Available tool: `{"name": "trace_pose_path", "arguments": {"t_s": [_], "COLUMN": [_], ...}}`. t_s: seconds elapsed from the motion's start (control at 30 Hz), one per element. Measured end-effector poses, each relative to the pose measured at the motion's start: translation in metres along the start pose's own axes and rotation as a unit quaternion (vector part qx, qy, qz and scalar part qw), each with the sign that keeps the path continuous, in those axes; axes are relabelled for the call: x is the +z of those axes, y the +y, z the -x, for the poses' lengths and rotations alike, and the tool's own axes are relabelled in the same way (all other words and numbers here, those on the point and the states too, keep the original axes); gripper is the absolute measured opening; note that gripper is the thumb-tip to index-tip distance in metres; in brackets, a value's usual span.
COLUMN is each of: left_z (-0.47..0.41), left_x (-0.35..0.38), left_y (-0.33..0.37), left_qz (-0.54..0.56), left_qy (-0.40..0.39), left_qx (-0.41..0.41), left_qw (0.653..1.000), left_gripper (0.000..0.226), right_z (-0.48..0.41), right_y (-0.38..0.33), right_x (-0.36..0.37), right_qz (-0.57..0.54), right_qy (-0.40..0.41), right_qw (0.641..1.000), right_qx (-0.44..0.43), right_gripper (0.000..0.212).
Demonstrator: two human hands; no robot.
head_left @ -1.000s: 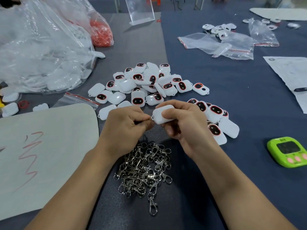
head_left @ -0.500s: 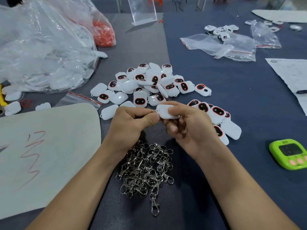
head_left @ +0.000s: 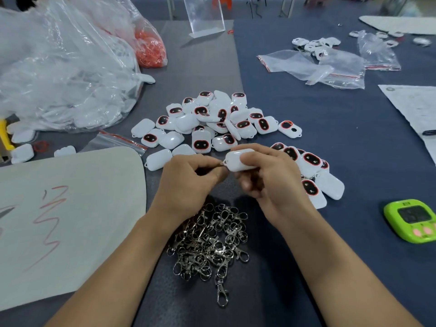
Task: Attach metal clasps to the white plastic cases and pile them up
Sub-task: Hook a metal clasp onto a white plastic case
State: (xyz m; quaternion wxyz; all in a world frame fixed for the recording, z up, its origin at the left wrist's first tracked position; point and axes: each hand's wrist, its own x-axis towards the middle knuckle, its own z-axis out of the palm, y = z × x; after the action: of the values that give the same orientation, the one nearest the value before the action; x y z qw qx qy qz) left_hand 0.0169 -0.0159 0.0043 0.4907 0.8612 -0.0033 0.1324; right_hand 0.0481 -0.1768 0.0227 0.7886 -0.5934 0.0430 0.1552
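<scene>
Right hand (head_left: 271,182) grips one case (head_left: 238,160), fingers curled round it, held just beyond the clasp pile (head_left: 210,241). Left hand (head_left: 186,180) pinches a clasp (head_left: 221,163) at the case's left end. Loose cases (head_left: 212,123) heap farther beyond the pile; second heap (head_left: 313,171) to its upper right; timer (head_left: 410,220) far right.

A smooth, rounded white case (head_left: 238,161) sits in the right hand (head_left: 271,182), one end touching a small metal clasp (head_left: 222,163) pinched by the left hand (head_left: 186,182). Beyond it lies a heap of cases (head_left: 212,121), many showing red-ringed black ovals. A tangle of silver clasps (head_left: 210,241) lies nearer the person.
</scene>
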Motion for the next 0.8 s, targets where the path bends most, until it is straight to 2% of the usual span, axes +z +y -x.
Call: {"name": "trace_pose_path", "arguments": {"t_s": [0.07,0.13,0.33,0.4,0.5,0.57,0.63,0.67,0.73,0.8], "left_z": [-0.003,-0.002,0.000,-0.001,0.001,0.002,0.004,0.005,0.004,0.001], "left_x": [0.001,0.001,0.001,0.000,-0.001,-0.002,-0.003,-0.003,-0.003,-0.001], "left_y": [0.003,0.008,0.012,0.009,0.006,0.006,0.004,0.004,0.002,0.002], "left_qz": [0.103,0.162,0.227,0.158,-0.061,-0.218,-0.280,-0.262,-0.135,-0.013], "left_qy": [-0.023,-0.035,-0.026,0.003,0.012,-0.012,-0.019,-0.018,-0.003,0.006], "left_qx": [-0.039,-0.053,-0.034,-0.015,0.060,0.148,0.194,0.174,0.085,0.017], "left_qw": [0.994,0.985,0.973,0.987,0.996,0.965,0.940,0.949,0.987,1.000], "left_gripper": [0.025,0.022,0.018,0.013,0.009,0.014,0.015,0.015,0.007,0.021], "right_z": [-0.001,-0.002,-0.001,0.000,0.002,0.004,0.005,0.005,0.002,0.000], "right_y": [-0.001,-0.002,-0.002,-0.001,0.002,0.008,0.012,0.012,0.005,0.000], "right_x": [-0.002,-0.003,-0.002,-0.001,0.002,0.004,0.006,0.006,0.004,0.001], "right_qz": [-0.062,-0.091,-0.088,-0.059,0.060,0.216,0.302,0.282,0.149,0.026], "right_qy": [-0.020,-0.030,-0.041,-0.028,0.007,0.023,0.030,0.029,0.018,0.002], "right_qw": [0.997,0.992,0.991,0.996,0.997,0.967,0.936,0.944,0.983,0.999], "right_qx": [0.045,0.076,0.088,0.059,-0.043,-0.132,-0.180,-0.170,-0.103,-0.019], "right_gripper": [0.023,0.026,0.024,0.022,0.018,0.015,0.014,0.014,0.016,0.019]}}
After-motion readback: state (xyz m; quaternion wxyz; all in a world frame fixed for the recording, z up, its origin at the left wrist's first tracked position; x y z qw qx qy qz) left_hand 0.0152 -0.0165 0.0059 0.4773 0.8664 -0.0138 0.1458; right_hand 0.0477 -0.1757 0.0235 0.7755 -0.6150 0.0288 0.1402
